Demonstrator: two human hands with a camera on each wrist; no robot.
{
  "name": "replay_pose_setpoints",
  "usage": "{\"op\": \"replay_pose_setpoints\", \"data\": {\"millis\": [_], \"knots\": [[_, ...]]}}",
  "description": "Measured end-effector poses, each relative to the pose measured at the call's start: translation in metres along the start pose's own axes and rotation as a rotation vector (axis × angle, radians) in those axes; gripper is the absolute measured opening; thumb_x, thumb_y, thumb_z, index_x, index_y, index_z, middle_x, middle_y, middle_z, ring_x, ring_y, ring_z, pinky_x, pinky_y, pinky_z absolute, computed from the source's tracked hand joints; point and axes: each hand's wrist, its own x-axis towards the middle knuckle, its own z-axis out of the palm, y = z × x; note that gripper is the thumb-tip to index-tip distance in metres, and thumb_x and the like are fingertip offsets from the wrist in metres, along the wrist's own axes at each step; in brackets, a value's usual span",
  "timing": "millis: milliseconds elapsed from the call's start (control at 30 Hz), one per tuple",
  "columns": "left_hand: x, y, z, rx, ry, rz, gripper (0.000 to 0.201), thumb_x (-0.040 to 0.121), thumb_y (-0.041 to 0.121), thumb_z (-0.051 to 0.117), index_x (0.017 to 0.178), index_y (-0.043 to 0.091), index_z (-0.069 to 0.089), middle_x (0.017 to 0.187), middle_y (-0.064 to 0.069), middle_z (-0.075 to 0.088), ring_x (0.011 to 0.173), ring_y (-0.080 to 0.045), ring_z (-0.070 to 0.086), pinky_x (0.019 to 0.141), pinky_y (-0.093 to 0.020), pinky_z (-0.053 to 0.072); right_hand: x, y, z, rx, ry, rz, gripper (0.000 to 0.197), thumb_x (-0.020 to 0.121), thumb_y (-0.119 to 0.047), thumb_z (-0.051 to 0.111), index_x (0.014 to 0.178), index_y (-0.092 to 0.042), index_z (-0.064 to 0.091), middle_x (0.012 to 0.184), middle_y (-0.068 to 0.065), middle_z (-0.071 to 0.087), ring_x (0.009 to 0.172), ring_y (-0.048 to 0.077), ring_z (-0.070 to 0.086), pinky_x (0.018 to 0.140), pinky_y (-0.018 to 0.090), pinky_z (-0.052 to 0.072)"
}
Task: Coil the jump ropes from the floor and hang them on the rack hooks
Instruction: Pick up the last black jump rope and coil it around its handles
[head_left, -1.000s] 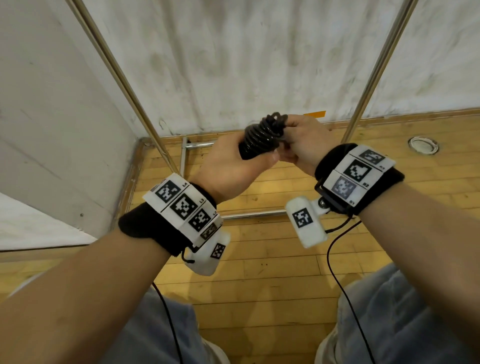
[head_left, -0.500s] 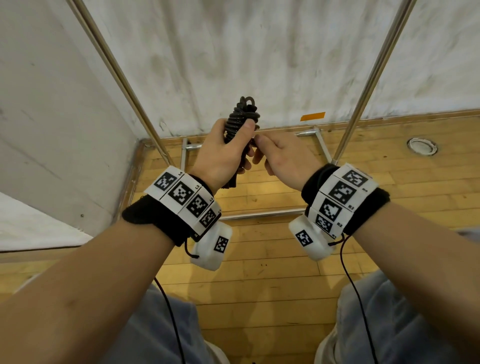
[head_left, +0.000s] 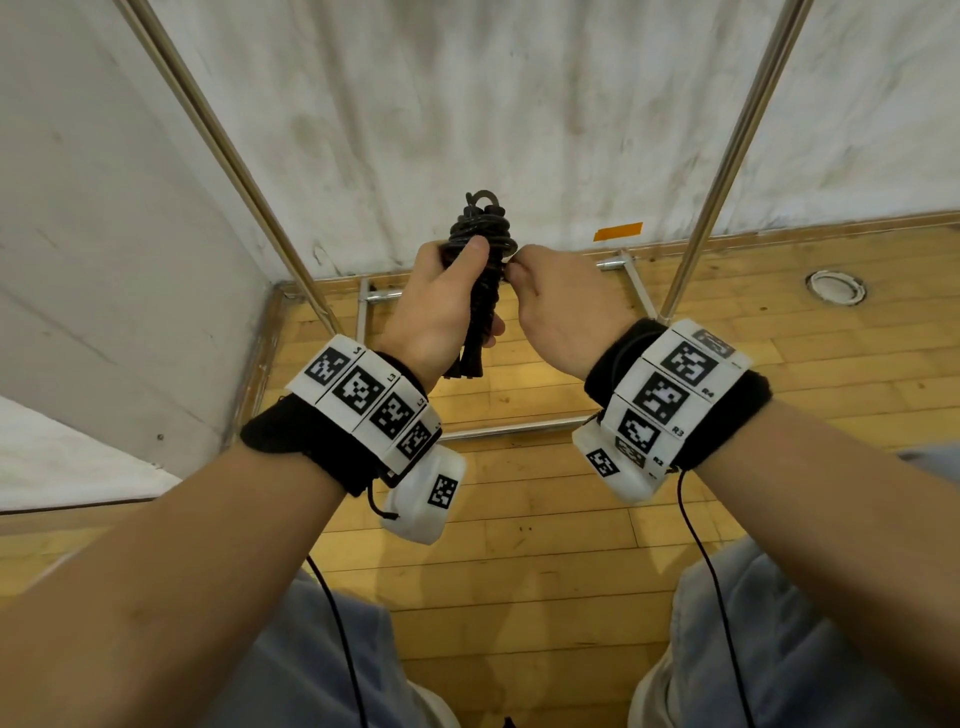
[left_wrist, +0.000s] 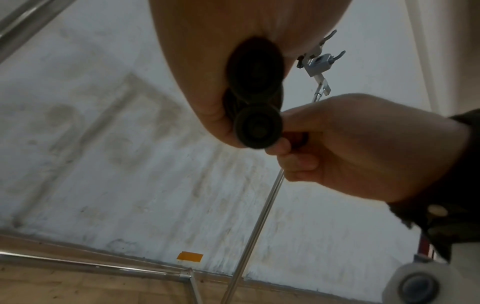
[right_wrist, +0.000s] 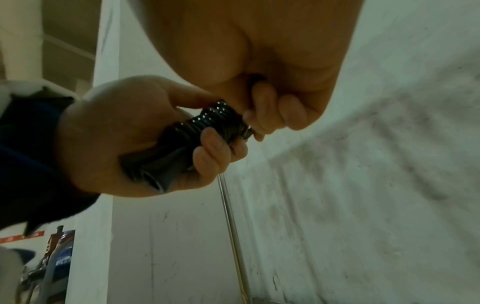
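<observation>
At frame centre my left hand (head_left: 441, 306) wraps one coiled jump rope (head_left: 480, 244) with its two handles (left_wrist: 257, 125); my right hand (head_left: 563, 306) pinches its coils. Two rack poles (head_left: 727, 156) rise behind.

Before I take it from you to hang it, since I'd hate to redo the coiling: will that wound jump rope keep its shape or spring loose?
The jump rope likely springs loose: its cord looks glossy and springy, and both the left hand and right hand grip it. The two handles inside should keep the bundle stiff.
</observation>
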Motion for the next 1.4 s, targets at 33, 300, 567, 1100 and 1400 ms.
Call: {"op": "replay_pose_setpoints", "data": {"millis": [33, 300, 567, 1100, 1400], "knots": [[0.000, -0.001, 0.000, 0.023, 0.023, 0.019, 0.027, 0.100, 0.032, 0.044, 0.111, 0.007, 0.041, 0.080, -0.008, 0.057, 0.048, -0.016, 0.056, 0.048, -0.029, 0.047, 0.000, 0.000, -0.001, 0.001, 0.013, -0.008, 0.027, 0.100, -0.021, 0.037, 0.106, -0.005, 0.058, 0.091, 0.009, 0.063, 0.076, 0.020, 0.053, 0.066, 0.029, 0.039], [0.006, -0.003, 0.003, 0.081, 0.098, 0.035, 0.025, 0.099, 0.034, 0.045, 0.105, 0.011, 0.040, 0.083, -0.007, 0.058, 0.048, -0.015, 0.057, 0.048, -0.030, 0.048, -0.007, -0.006, -0.011, 0.026, 0.102, -0.070, 0.029, 0.097, -0.028, 0.047, 0.093, -0.007, 0.067, 0.082, 0.007, 0.068, 0.075, 0.023, 0.064, 0.076, 0.038, 0.050], [0.001, -0.009, -0.006, 0.279, -0.033, 0.119, 0.030, 0.092, 0.032, 0.050, 0.114, 0.016, 0.038, 0.085, -0.003, 0.058, 0.056, -0.013, 0.056, 0.054, -0.034, 0.047, -0.004, 0.000, -0.016, 0.170, -0.119, -0.017, 0.027, 0.097, -0.019, 0.045, 0.087, -0.004, 0.066, 0.083, 0.006, 0.070, 0.076, 0.016, 0.067, 0.077, 0.037, 0.054], [0.001, -0.004, -0.013, 0.013, -0.190, 0.047, 0.022, 0.087, 0.018, 0.059, 0.105, 0.010, 0.051, 0.082, -0.008, 0.056, 0.051, -0.019, 0.058, 0.050, -0.031, 0.047, 0.003, 0.013, -0.023, 0.367, 0.111, 0.028, 0.007, 0.084, -0.019, 0.065, 0.078, -0.023, 0.065, 0.072, -0.018, 0.061, 0.070, 0.000, 0.059, 0.062, 0.002, 0.040], [0.001, 0.002, -0.012, 0.104, -0.267, 0.096, 0.042, 0.094, 0.033, 0.054, 0.118, -0.001, 0.047, 0.085, -0.009, 0.052, 0.054, -0.019, 0.057, 0.053, -0.031, 0.047, 0.003, 0.012, -0.019, 0.211, 0.207, -0.110, 0.009, 0.078, -0.016, 0.063, 0.074, -0.021, 0.055, 0.076, -0.009, 0.055, 0.067, 0.007, 0.058, 0.059, 0.005, 0.041]]}}
